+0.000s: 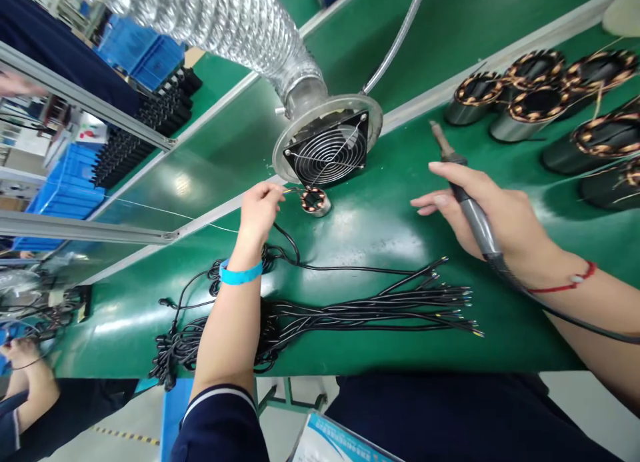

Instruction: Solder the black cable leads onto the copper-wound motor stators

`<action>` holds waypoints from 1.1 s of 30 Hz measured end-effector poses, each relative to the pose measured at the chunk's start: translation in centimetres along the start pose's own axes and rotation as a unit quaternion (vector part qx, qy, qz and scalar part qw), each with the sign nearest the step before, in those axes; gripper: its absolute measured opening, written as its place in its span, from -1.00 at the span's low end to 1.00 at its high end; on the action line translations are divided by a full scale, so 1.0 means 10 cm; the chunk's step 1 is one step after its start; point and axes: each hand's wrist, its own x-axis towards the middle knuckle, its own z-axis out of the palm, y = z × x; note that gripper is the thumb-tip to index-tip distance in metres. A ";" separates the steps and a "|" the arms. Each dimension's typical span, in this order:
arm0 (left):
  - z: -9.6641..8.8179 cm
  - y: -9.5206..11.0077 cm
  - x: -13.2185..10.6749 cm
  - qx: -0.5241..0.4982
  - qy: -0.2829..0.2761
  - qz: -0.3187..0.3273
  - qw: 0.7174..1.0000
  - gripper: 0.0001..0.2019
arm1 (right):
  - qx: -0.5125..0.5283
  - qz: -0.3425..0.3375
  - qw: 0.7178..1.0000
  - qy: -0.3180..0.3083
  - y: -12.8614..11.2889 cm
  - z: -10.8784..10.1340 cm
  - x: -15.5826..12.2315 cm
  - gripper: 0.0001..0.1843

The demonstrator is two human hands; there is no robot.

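My left hand [260, 212] is closed in a pinch on the end of a black cable [287, 237], whose thin coloured wires reach toward a small motor stator [315, 202]. That stator stands upright on the green bench, showing copper windings around its top. My right hand [493, 212] holds a soldering iron [473, 215] by its grey handle, the tip pointing up and to the left, away from the stator. Its cord runs back over my right wrist. Below lies a bundle of black cables [370, 312] with stripped, coloured wire ends facing right.
A round fume extractor fan [329, 154] on a silver flexible duct [220, 29] hangs just behind the stator. Several larger stators [530, 112] stand at the back right. Metal frame bars [85, 92] and blue bins [65, 189] are at left, where another person's hand [23, 349] shows.
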 end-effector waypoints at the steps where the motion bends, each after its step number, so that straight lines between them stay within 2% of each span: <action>1: -0.08 -0.03 0.05 0.003 0.052 0.023 0.998 -0.86 | -0.021 0.010 1.000 -0.021 0.05 -0.03 0.05 -0.59; 3: -0.18 -0.04 0.09 -0.009 0.147 0.082 0.986 -0.87 | -0.076 0.016 0.996 -0.041 0.15 -0.08 0.19 -0.58; 4: -0.19 -0.02 0.07 -0.024 0.177 0.107 0.978 -0.86 | -0.104 0.017 0.994 -0.038 0.20 -0.10 0.28 -0.56; 5: -0.18 0.01 0.03 -0.042 0.186 0.124 0.974 -0.85 | -0.129 0.022 0.991 -0.033 0.25 -0.12 0.38 -0.53; 6: -0.14 0.05 -0.05 -0.062 0.167 0.130 0.975 -0.84 | -0.156 0.029 0.987 -0.026 0.30 -0.13 0.49 -0.50; 7: -0.07 0.10 -0.14 -0.078 0.123 0.127 0.981 -0.83 | -0.180 0.037 0.983 -0.019 0.35 -0.13 0.59 -0.47; 9: 0.10 0.18 -0.37 -0.086 -0.019 0.100 0.991 -0.83 | -0.215 0.050 0.975 -0.007 0.44 -0.13 0.79 -0.51; 10: 0.20 0.21 -0.48 -0.080 -0.101 0.080 0.988 -0.83 | -0.228 0.054 0.972 -0.003 0.49 -0.13 0.87 -0.55; 12: 0.39 0.25 -0.69 -0.065 -0.244 0.058 0.966 -0.84 | -0.242 0.053 0.969 0.004 0.55 -0.12 1.00 -0.61; 13: 0.46 0.27 -0.76 -0.061 -0.294 0.055 0.952 -0.85 | -0.243 0.047 0.969 0.005 0.56 -0.12 1.04 -0.63; 15: 0.55 0.28 -0.85 -0.066 -0.342 0.045 0.936 -0.86 | -0.235 0.023 0.972 0.004 0.56 -0.13 1.04 -0.65; 17: 0.58 0.28 -0.87 -0.084 -0.339 0.006 0.937 -0.85 | -0.214 -0.016 0.977 -0.006 0.50 -0.14 0.95 -0.67; 20: 0.56 0.30 -0.83 -0.120 -0.315 -0.096 0.937 -0.82 | -0.173 -0.084 0.981 -0.010 0.35 -0.17 0.68 -0.72; 23: 0.53 0.32 -0.78 -0.149 -0.309 -0.152 0.927 -0.82 | -0.144 -0.117 0.982 0.022 0.17 -0.20 0.37 -0.71; 25: 0.54 0.31 -0.77 -0.150 -0.309 -0.147 0.928 -0.84 | -0.131 -0.111 0.985 0.020 0.05 -0.19 0.19 -0.65; 28: 0.60 0.27 -0.76 -0.136 -0.303 -0.127 0.935 -0.85 | -0.120 -0.070 0.989 -0.041 -0.13 -0.11 -0.02 -0.48; 30: 0.65 0.21 -0.75 -0.123 -0.305 -0.119 0.937 -0.88 | -0.116 -0.068 0.988 -0.079 -0.22 -0.04 -0.10 -0.49; 33: 0.69 0.14 -0.73 -0.102 -0.320 -0.094 0.937 -0.92 | -0.076 -0.100 0.986 -0.106 -0.28 0.06 -0.13 -0.61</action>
